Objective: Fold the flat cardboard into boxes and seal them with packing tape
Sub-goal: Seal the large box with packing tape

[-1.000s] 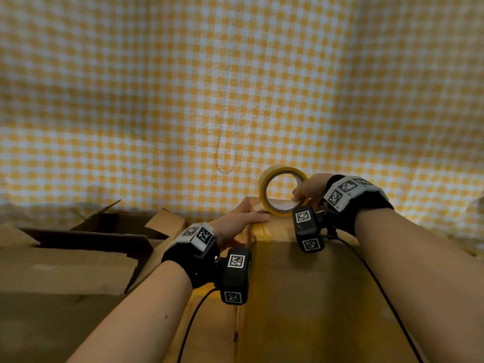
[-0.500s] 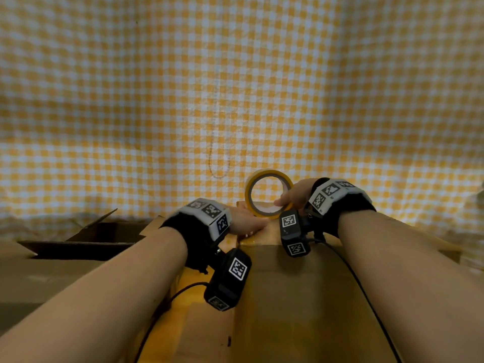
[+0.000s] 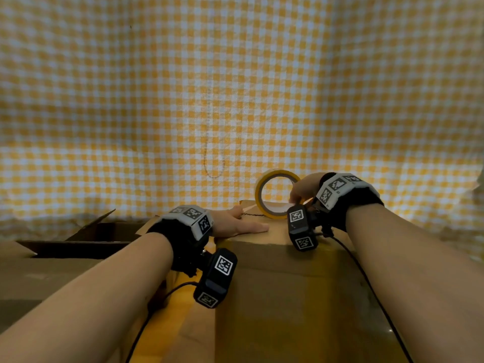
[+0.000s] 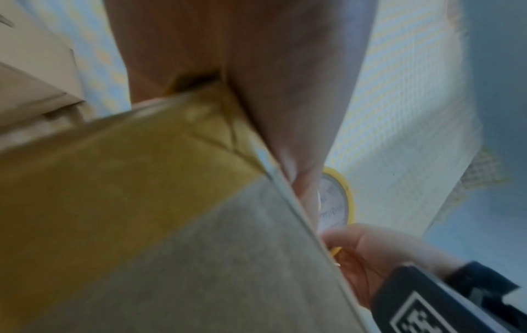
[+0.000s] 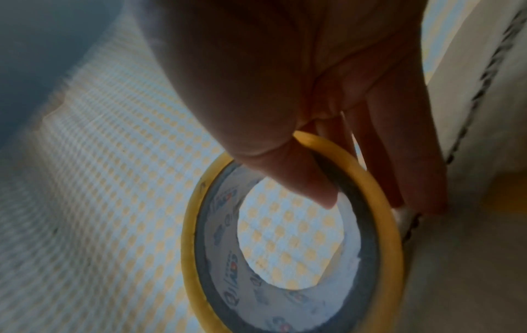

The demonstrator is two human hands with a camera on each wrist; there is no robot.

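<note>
Tape roll shifted right; upright on edge; right hand gripping

Cloth: yellow-and-white gingham check. Box: brown cardboard, yellow tape strip on it. Tape roll: yellow, white printed core. Wrist bands: black, with black-and-white square markers.

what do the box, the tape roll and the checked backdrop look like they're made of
Box: brown matte cardboard, with a creased fold edge.
Tape roll: glossy yellowish plastic film on what looks like a printed white paper core.
Checked backdrop: woven cloth, probably; it sags and wrinkles.
</note>
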